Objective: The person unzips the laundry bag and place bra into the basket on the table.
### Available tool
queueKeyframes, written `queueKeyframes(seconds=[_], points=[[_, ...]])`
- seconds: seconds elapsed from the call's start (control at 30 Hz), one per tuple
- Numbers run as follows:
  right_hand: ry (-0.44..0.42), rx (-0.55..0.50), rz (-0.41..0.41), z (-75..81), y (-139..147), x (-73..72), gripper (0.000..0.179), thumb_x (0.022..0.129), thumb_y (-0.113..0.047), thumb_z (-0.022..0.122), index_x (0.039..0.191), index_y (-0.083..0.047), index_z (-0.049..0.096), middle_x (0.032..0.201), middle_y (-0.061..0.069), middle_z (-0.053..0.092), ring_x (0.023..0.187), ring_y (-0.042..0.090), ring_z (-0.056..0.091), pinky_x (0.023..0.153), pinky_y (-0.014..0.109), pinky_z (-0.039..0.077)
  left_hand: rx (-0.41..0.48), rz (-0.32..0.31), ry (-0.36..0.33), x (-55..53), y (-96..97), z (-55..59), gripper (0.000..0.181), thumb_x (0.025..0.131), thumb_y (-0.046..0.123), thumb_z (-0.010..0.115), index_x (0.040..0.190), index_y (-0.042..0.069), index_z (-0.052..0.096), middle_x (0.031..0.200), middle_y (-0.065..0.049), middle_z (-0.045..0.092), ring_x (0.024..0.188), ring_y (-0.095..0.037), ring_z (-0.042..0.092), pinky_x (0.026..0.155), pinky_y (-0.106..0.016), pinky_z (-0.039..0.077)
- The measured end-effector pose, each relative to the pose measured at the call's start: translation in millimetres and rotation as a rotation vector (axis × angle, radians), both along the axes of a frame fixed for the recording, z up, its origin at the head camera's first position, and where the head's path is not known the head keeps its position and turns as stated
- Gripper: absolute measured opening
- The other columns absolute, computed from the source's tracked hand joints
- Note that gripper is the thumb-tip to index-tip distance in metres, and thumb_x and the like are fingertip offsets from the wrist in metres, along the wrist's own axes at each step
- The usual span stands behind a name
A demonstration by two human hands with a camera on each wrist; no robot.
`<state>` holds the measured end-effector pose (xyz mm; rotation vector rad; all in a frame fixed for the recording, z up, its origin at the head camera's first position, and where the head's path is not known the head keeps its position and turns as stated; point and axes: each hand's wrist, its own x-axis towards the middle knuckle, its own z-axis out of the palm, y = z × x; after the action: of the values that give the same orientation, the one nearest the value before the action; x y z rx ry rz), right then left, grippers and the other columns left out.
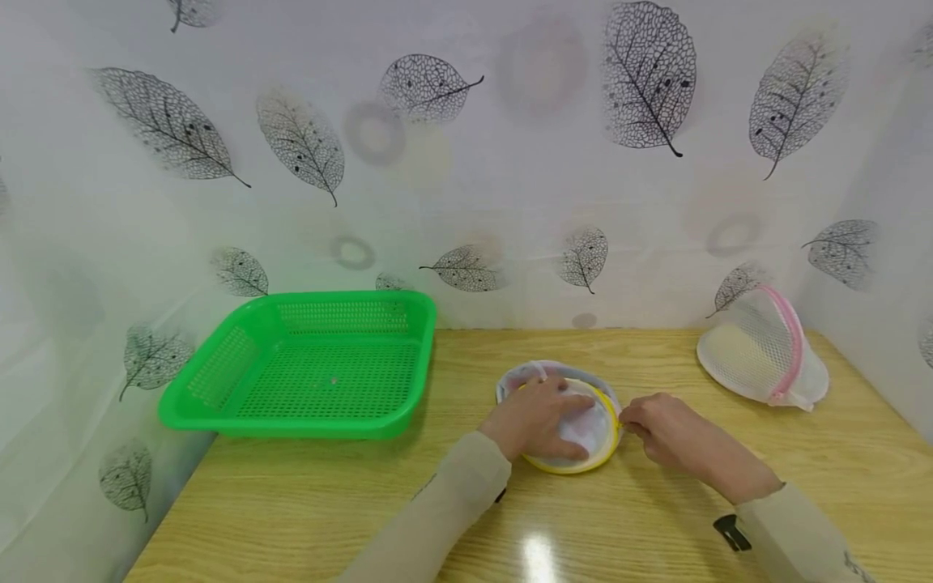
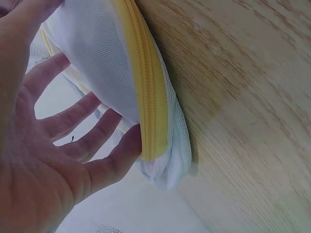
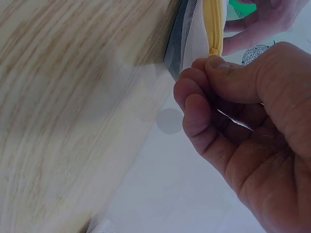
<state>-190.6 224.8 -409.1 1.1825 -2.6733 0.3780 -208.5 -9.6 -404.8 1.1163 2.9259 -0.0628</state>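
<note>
A white mesh laundry bag with a yellow zipper [image 1: 611, 444] lies on the wooden table in the head view, right of the middle. Over its top rests my left hand [image 1: 538, 417], fingers spread. In the left wrist view, the fingertips of that hand [image 2: 63, 145] touch the bag's white mesh [image 2: 99, 58] beside the yellow zipper band. At the bag's right edge, my right hand [image 1: 670, 429] pinches the small yellow zipper pull [image 3: 214, 51] between thumb and curled index finger. The bag's far side, greyish mesh, shows behind the left hand.
On the left of the table stands a green perforated plastic basket [image 1: 291, 425]. A second mesh laundry bag with a pink zipper [image 1: 790, 340] sits at the back right. Behind the table hangs a white leaf-printed curtain [image 1: 496, 178].
</note>
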Motion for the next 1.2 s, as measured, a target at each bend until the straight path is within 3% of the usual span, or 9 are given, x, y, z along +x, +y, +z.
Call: queueKeyframes(seconds=[0.37, 0.6, 1.2], points=[[-0.003, -0.007, -0.002, 0.5, -0.3, 0.7, 0.030, 0.079, 0.013, 0.068, 0.071, -0.015, 0.061, 0.066, -0.009, 0.056, 0.062, -0.002, 0.042, 0.055, 0.021, 0.039, -0.006, -0.005, 0.022, -0.2, 0.2, -0.4, 0.068, 0.085, 0.070, 0.067, 0.146, 0.042, 0.054, 0.140, -0.006, 0.060, 0.118, -0.029, 0.059, 0.084, -0.044, 0.050], [0.000, -0.029, 0.019, -0.5, 0.1, 0.9, 0.032, 0.077, 0.014, 0.068, 0.069, -0.015, 0.058, 0.065, -0.010, 0.054, 0.062, -0.003, 0.038, 0.055, 0.020, 0.037, -0.001, -0.009, 0.015, -0.2, -0.1, -0.3, 0.069, 0.085, 0.070, 0.066, 0.146, 0.041, 0.053, 0.141, -0.006, 0.060, 0.119, -0.028, 0.059, 0.088, -0.041, 0.051], [-0.066, -0.029, 0.013, -1.0, -1.8, 3.4, 0.035, 0.080, 0.011, 0.071, 0.064, -0.016, 0.054, 0.063, -0.013, 0.043, 0.062, -0.004, 0.033, 0.054, 0.018, 0.034, 0.032, -0.015, 0.012, 1.6, -0.9, 0.6, 0.068, 0.084, 0.068, 0.069, 0.145, 0.040, 0.055, 0.140, -0.007, 0.060, 0.118, -0.028, 0.060, 0.088, -0.038, 0.051]])
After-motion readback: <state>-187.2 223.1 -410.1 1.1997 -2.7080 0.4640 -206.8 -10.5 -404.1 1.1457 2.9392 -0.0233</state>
